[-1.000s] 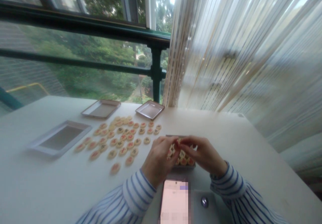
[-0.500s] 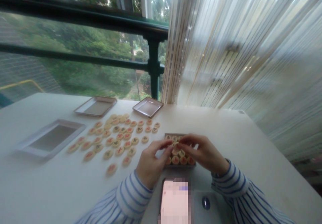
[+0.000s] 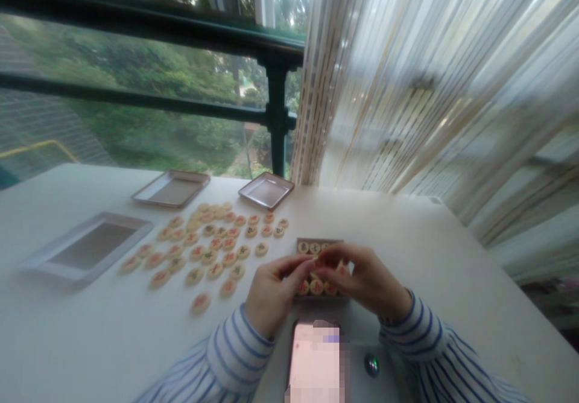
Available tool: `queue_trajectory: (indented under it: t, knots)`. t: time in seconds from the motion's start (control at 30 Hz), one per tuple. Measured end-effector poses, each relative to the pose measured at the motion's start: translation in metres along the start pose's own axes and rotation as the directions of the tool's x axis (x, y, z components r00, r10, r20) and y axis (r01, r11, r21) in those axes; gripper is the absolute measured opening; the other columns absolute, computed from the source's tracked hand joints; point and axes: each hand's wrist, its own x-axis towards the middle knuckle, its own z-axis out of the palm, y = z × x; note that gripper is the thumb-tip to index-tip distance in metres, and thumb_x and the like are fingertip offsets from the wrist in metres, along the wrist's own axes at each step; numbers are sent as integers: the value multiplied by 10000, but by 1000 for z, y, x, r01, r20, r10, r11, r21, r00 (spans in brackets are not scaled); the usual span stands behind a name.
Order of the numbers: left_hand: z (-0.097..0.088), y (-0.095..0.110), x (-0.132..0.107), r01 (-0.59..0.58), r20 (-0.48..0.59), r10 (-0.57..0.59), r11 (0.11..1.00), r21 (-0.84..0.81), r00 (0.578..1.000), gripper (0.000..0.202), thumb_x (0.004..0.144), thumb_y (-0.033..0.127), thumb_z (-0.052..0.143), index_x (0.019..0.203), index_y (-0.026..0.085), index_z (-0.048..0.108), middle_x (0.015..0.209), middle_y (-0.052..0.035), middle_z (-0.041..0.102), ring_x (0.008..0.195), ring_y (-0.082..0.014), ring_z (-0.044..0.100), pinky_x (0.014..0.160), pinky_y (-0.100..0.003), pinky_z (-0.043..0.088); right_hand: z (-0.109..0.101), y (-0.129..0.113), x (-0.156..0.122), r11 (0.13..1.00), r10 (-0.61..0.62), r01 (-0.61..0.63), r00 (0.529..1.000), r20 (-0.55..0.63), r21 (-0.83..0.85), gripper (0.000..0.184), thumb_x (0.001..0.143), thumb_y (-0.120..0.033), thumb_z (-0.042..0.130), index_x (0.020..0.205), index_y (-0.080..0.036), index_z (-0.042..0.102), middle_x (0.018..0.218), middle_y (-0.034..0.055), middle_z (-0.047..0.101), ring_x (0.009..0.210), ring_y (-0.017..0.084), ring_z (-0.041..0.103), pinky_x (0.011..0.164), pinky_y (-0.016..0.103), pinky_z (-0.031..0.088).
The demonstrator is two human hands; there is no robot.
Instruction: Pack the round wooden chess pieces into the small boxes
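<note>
A small square tray [image 3: 300,241] packed with round wooden game discs lies in front of me on the white table [image 3: 429,258]. My left hand [image 3: 271,291] and my right hand [image 3: 366,279] meet over the tray's middle, fingertips pinched together on a disc. Both hands hide the middle rows of discs. Several loose discs [image 3: 212,246], marked in red or black, lie spread on the table to the left of the tray. Both sleeves are striped blue and white.
Three shallow trays stand on the table: a large white one [image 3: 88,249] at the left, a flat one [image 3: 172,187] behind the discs, a small square one [image 3: 266,190] near the window post. A phone [image 3: 314,364] lies near me. A striped curtain hangs on the right.
The view has shifted a little. My hands stay together over the tray of discs, and the fingertips have moved slightly within it.
</note>
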Motion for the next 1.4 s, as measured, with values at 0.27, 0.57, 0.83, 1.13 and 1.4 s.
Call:
queue_trajectory:
  t: [0.27,0.57,0.83,1.13,1.4]
  knots:
    - [3,0,0,34,4,-34,998,-61,999,225,713,313,597,873,181,685,873,-39,698,797,-188,640,747,-292,506,4,0,0,998,25,-26,1000,-15,-55,153,739,-299,590,841,-186,578,732,-2,635,648,102,562,601,214,427]
    - [4,0,-2,48,27,-46,997,-66,999,210,723,317,593,853,177,680,832,-30,701,787,-175,633,730,-267,495,3,-1,0,997,44,-45,999,-14,-59,140,816,-285,496,801,-187,595,704,-12,640,631,95,560,579,199,412]
    - [3,0,0,116,4,-116,989,-91,993,267,713,339,595,887,153,674,843,-50,698,769,-177,629,687,-255,491,-5,-2,-1,978,-102,107,994,39,-178,160,779,-256,537,915,-200,599,807,14,638,748,121,560,695,237,411]
    - [6,-3,-1,74,-27,-76,994,-84,997,224,708,318,597,856,174,682,834,-39,699,776,-177,631,716,-262,492,-3,-1,-2,918,-154,174,984,84,-357,190,768,-312,558,940,-233,575,863,16,634,828,151,539,745,282,363]
    - [7,-8,-2,25,-34,-25,1000,18,999,241,730,332,571,885,177,668,842,-33,695,782,-176,628,741,-281,489,-6,-4,-1,879,-135,176,983,122,-444,126,780,-268,534,887,-219,577,826,23,640,812,149,537,752,282,313]
